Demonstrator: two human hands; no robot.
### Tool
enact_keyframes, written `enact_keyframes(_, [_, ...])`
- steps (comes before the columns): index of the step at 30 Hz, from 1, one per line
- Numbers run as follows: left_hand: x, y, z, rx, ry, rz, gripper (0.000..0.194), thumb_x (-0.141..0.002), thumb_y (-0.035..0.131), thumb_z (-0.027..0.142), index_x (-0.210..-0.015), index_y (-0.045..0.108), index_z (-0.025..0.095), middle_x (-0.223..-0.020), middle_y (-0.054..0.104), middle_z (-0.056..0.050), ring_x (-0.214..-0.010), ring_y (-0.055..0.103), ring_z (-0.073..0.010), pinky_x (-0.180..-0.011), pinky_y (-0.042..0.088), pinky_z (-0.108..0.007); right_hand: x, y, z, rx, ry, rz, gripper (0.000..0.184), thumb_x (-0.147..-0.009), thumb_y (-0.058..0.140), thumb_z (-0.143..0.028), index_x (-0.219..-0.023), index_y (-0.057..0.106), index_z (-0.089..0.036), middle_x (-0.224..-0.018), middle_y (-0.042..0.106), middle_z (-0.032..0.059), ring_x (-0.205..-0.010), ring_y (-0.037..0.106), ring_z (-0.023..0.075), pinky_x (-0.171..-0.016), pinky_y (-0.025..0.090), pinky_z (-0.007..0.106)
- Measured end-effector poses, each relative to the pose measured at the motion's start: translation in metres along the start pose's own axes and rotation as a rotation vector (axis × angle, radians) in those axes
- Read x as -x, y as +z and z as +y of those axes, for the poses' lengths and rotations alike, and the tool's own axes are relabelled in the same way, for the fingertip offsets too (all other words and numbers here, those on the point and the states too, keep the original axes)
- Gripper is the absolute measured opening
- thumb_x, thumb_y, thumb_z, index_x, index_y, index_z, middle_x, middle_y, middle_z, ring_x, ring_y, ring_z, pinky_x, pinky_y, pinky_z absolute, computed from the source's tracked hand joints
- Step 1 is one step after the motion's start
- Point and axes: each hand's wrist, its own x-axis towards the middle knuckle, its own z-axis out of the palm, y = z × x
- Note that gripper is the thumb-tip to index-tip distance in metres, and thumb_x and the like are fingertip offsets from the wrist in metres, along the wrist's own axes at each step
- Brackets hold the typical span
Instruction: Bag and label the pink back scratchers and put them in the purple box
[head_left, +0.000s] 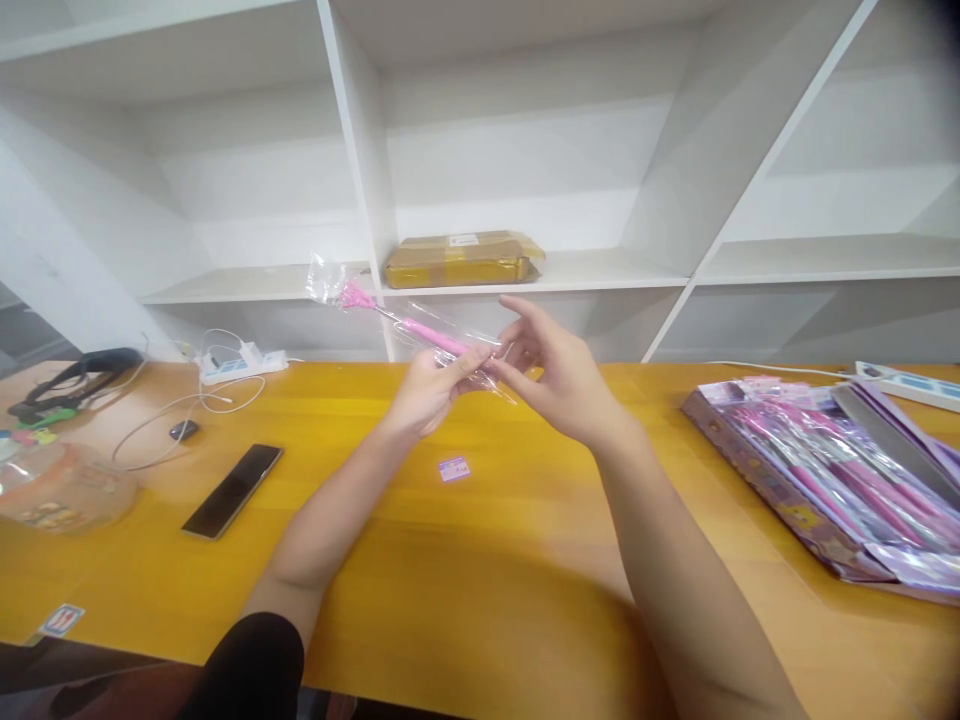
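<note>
My left hand (pixel 431 390) is closed, thumb on top, around the handle end of a pink back scratcher (pixel 435 337) in a clear plastic sleeve. Its thin metal rod and pink claw-like head (pixel 356 294) point up and left, and the sleeve's loose end sticks out beyond the head. At the handle's near end is my right hand (pixel 559 375), its index finger raised and the others loosely bent. Its thumb tip meets the sleeve by my left thumb; whether it grips the plastic is hard to see. A small purple-and-white card (pixel 454 469) lies on the table below.
On the right, an open patterned box (pixel 787 500) holds several wrapped pink sticks. A dark phone (pixel 233 491), cables, a power strip (pixel 247 367) and a clear tub (pixel 67 490) are on the left. Behind, a taped carton (pixel 457 262) rests on the white shelf (pixel 600 284).
</note>
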Motion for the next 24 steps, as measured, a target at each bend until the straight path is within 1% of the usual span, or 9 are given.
enact_keyframes(4, [0.0,-0.004,0.004,-0.018,0.002,-0.039,0.04,-0.079,0.095,0.049,-0.091,0.082,0.013,-0.095,0.081,-0.009,-0.08,0.075,-0.0149,-0.077,0.059,-0.027,-0.001,0.003,-0.002,0.011,-0.015,-0.011,0.067,-0.102,0.068,-0.045,-0.163,0.046,-0.028,-0.118,0.07,0.0093,-0.079,0.066,0.0186,-0.074,0.059,0.037])
enact_keyframes(7, [0.001,-0.006,0.011,-0.036,-0.009,-0.072,0.042,-0.081,0.094,0.048,-0.098,0.079,0.013,-0.091,0.079,-0.007,-0.076,0.073,-0.0141,-0.074,0.058,-0.027,-0.001,-0.002,-0.001,-0.009,-0.06,-0.023,0.062,-0.101,0.073,-0.049,-0.157,0.054,-0.03,-0.121,0.068,0.0088,-0.081,0.065,0.018,-0.077,0.06,0.037])
enact_keyframes(9, [0.001,-0.007,0.016,-0.03,-0.019,-0.069,0.047,-0.079,0.096,0.047,-0.108,0.075,0.015,-0.084,0.075,-0.004,-0.07,0.071,-0.0129,-0.068,0.055,-0.025,0.0,-0.01,0.0,-0.06,-0.106,-0.053,0.07,-0.092,0.083,-0.055,-0.153,0.059,-0.032,-0.129,0.064,0.0095,-0.086,0.066,0.0186,-0.082,0.061,0.038])
enact_keyframes(11, [0.002,-0.008,0.02,-0.014,-0.029,-0.052,0.053,-0.078,0.097,0.044,-0.115,0.071,0.016,-0.081,0.072,-0.001,-0.065,0.067,-0.011,-0.061,0.051,-0.023,0.001,-0.018,-0.001,-0.114,-0.138,-0.097,0.087,-0.078,0.094,-0.059,-0.154,0.06,-0.035,-0.141,0.058,0.011,-0.095,0.068,0.021,-0.085,0.062,0.039])
enact_keyframes(13, [0.002,-0.009,0.023,0.008,-0.044,-0.044,0.053,-0.079,0.096,0.042,-0.116,0.069,0.016,-0.08,0.069,0.0,-0.062,0.063,-0.009,-0.056,0.046,-0.022,0.003,-0.025,-0.002,-0.131,-0.149,-0.125,0.095,-0.072,0.097,-0.061,-0.156,0.06,-0.037,-0.147,0.057,0.0118,-0.106,0.068,0.0256,-0.089,0.062,0.041])
enact_keyframes(15, [0.002,-0.01,0.023,0.026,-0.065,-0.061,0.049,-0.081,0.095,0.041,-0.113,0.069,0.016,-0.082,0.069,0.0,-0.061,0.06,-0.0076,-0.054,0.043,-0.021,0.004,-0.027,-0.004,-0.111,-0.159,-0.128,0.083,-0.079,0.093,-0.06,-0.153,0.064,-0.037,-0.138,0.065,0.0112,-0.114,0.067,0.0297,-0.096,0.061,0.046])
enact_keyframes(19, [0.0,-0.009,0.019,0.009,-0.12,-0.143,0.044,-0.084,0.091,0.046,-0.106,0.068,0.016,-0.083,0.066,0.0,-0.057,0.056,-0.0063,-0.051,0.037,-0.021,0.003,-0.022,-0.005,-0.075,-0.205,-0.051,0.045,-0.094,0.082,-0.054,-0.134,0.078,-0.034,-0.102,0.078,0.0086,-0.114,0.067,0.0323,-0.107,0.054,0.055])
enact_keyframes(21, [0.0,-0.008,0.016,0.002,-0.129,-0.153,0.044,-0.084,0.091,0.049,-0.101,0.067,0.016,-0.081,0.064,0.001,-0.056,0.054,-0.0061,-0.05,0.036,-0.021,0.002,-0.017,-0.005,-0.09,-0.188,-0.023,0.039,-0.095,0.081,-0.053,-0.127,0.08,-0.032,-0.097,0.078,0.0082,-0.112,0.069,0.0324,-0.109,0.053,0.056])
enact_keyframes(24, [-0.002,-0.005,0.01,-0.006,-0.114,-0.144,0.046,-0.082,0.092,0.052,-0.098,0.066,0.018,-0.075,0.058,0.004,-0.056,0.052,-0.0064,-0.051,0.036,-0.021,0.001,-0.012,-0.004,-0.149,-0.135,-0.016,0.042,-0.097,0.078,-0.052,-0.132,0.076,-0.029,-0.099,0.077,0.0072,-0.105,0.072,0.0303,-0.109,0.054,0.055])
